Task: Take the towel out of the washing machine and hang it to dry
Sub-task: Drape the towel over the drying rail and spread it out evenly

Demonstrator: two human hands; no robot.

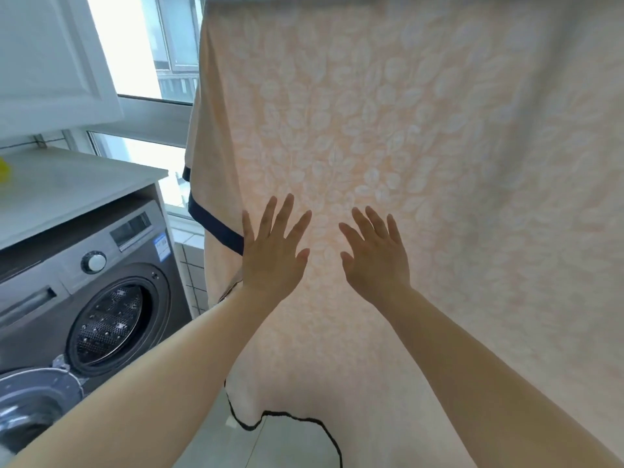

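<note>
Towel (422, 106) is up and draped over something at the top edge of view; can't see the rail itself. It hangs straight down right in front of me, long axis vertical, and the dark-trimmed hem trails low between my forearms. Both of my hands are flat against the near face, fingers straight and spread, gripping nothing. Left hand (271, 261) sits by the towel's left edge, just beside the dark trim band. Right hand (376, 261) is nearer the middle, so most of the cloth lies to its right. Hands are level and close together. Washing machine (84, 292) is at lower left under the counter (67, 187), door (32, 400) open, drum looks empty. Judgement: hang is basically done; the rest is smoothing outward, mostly rightward.
</note>
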